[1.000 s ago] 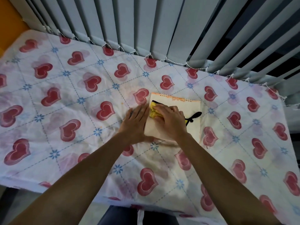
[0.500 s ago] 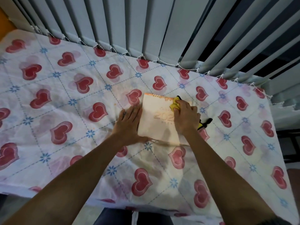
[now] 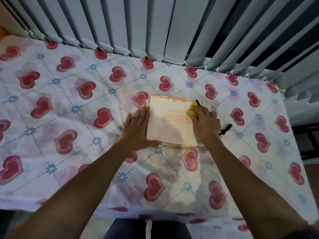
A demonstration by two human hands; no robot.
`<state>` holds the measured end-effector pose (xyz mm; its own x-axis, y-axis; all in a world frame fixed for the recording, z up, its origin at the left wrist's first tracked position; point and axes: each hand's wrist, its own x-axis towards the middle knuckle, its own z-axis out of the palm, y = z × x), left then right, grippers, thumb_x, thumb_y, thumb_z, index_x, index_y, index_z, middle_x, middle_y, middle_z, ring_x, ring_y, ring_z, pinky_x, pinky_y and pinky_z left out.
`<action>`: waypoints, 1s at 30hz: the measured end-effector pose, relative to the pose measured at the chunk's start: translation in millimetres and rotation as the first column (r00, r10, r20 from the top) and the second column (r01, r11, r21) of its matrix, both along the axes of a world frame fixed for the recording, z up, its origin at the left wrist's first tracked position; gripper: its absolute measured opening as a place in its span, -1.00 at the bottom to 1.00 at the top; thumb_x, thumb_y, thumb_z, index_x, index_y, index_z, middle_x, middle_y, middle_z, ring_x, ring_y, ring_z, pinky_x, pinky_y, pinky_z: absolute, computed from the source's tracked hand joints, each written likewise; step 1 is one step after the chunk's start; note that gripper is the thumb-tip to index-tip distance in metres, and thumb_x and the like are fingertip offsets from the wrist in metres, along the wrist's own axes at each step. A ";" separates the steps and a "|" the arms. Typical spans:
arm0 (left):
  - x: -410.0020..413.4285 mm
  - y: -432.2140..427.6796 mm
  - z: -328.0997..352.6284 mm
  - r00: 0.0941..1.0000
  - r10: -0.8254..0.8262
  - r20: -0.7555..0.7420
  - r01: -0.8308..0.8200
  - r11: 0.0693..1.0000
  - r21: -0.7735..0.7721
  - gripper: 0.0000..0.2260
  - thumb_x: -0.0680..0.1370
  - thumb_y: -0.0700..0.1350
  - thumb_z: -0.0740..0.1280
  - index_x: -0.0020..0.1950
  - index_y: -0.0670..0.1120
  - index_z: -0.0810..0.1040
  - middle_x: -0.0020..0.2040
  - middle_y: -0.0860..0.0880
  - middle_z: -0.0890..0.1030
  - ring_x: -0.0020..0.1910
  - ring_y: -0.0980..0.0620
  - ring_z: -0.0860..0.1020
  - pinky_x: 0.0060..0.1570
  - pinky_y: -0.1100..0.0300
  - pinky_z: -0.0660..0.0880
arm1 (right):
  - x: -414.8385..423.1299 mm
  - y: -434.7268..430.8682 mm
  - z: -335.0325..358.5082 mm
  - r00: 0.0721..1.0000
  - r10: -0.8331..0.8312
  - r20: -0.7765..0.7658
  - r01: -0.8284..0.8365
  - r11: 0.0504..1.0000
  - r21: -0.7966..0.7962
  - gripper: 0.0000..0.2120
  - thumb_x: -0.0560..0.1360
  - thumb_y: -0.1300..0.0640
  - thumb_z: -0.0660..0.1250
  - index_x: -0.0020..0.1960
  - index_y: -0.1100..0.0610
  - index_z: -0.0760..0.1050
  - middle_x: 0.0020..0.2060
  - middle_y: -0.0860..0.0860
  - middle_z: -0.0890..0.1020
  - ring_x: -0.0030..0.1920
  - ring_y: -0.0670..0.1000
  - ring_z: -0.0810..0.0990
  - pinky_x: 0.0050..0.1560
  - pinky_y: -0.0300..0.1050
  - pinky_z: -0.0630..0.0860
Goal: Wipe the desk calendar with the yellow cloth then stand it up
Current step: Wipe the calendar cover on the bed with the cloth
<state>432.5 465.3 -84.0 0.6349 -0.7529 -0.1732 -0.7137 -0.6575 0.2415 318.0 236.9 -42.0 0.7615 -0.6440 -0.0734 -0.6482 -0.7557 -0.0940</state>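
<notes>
The desk calendar (image 3: 170, 121), pale cream with an orange spiral top and a faint year printed on it, lies flat on the table. My left hand (image 3: 136, 129) rests flat with fingers together against the calendar's left edge, pinning it. My right hand (image 3: 205, 125) presses the yellow cloth (image 3: 191, 110) onto the calendar's right side near the top corner. Most of the cloth is hidden under the hand; a black edge of it pokes out at the top and to the right of my wrist.
The table wears a white tablecloth (image 3: 77, 118) with red hearts and blue flowers. Grey vertical blinds (image 3: 155, 28) hang along the far edge. The table's near edge runs just above my legs; its right edge drops off at far right.
My right hand with the cloth swept from the calendar's left part across to its right side, uncovering the printed year. The left hand stayed at the left edge.
</notes>
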 end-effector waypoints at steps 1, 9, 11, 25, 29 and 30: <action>1.0 -0.1 -0.3 1.000 -0.003 0.002 0.003 1.000 0.010 0.14 0.25 0.54 0.12 0.55 -0.16 -0.18 0.59 -0.10 -0.08 0.57 -0.10 -0.06 0.49 -0.16 -0.07 | -0.2 6.0 -1.0 1.000 0.006 -0.015 -0.007 0.998 -0.057 -0.63 0.59 -0.03 0.14 0.39 -0.07 0.28 0.40 -0.03 0.40 0.20 0.23 0.40 0.09 0.14 0.41; -0.4 0.3 6.5 0.998 -0.037 0.052 0.035 0.998 0.043 0.20 0.18 0.62 -0.03 0.52 -0.26 0.07 0.54 -0.23 0.16 0.51 -0.22 0.18 0.42 -0.23 0.12 | -5.9 93.7 -8.4 0.932 0.360 0.049 -0.361 0.932 0.026 -0.59 0.54 0.01 0.27 0.37 0.03 0.37 0.36 -0.01 0.47 0.04 0.25 0.50 -0.02 0.10 0.47; 3.9 0.8 5.3 0.999 -0.043 0.021 0.041 0.996 0.081 0.23 0.14 0.64 -0.17 0.54 -0.21 -0.07 0.58 -0.18 0.03 0.55 -0.16 0.04 0.47 -0.19 0.00 | -28.2 76.5 -8.5 0.947 0.321 0.015 -0.322 0.946 0.027 -0.59 0.58 0.05 0.22 0.41 -0.02 0.30 0.44 -0.06 0.37 0.05 0.22 0.47 0.04 0.06 0.44; 5.1 2.4 6.4 0.996 -0.064 0.058 0.061 0.997 0.057 0.14 0.26 0.55 0.13 0.54 -0.20 -0.12 0.58 -0.17 -0.03 0.56 -0.15 0.00 0.47 -0.19 0.00 | -14.2 -4.0 14.3 0.984 0.113 -0.138 -0.122 0.991 -0.055 -0.63 0.60 0.07 0.15 0.40 0.05 0.30 0.39 0.07 0.41 0.18 0.30 0.42 0.09 0.10 0.47; 5.8 0.9 2.3 0.997 -0.044 0.069 0.039 0.997 0.071 0.15 0.25 0.57 0.10 0.54 -0.19 -0.15 0.59 -0.14 -0.06 0.56 -0.12 -0.04 0.48 -0.18 -0.02 | 28.5 -21.8 13.7 0.985 0.028 -0.172 -0.037 0.998 -0.054 -0.68 0.61 0.13 0.12 0.36 0.08 0.30 0.36 0.10 0.42 0.22 0.29 0.40 0.13 0.10 0.45; 6.1 0.6 2.1 0.996 -0.039 0.075 0.034 0.997 0.069 0.15 0.25 0.57 0.10 0.54 -0.19 -0.15 0.59 -0.14 -0.06 0.56 -0.12 -0.04 0.48 -0.17 -0.02 | 28.5 -22.6 12.4 0.985 0.034 -0.170 -0.044 0.997 -0.056 -0.67 0.61 0.14 0.12 0.37 0.08 0.30 0.36 0.10 0.42 0.21 0.29 0.40 0.12 0.09 0.44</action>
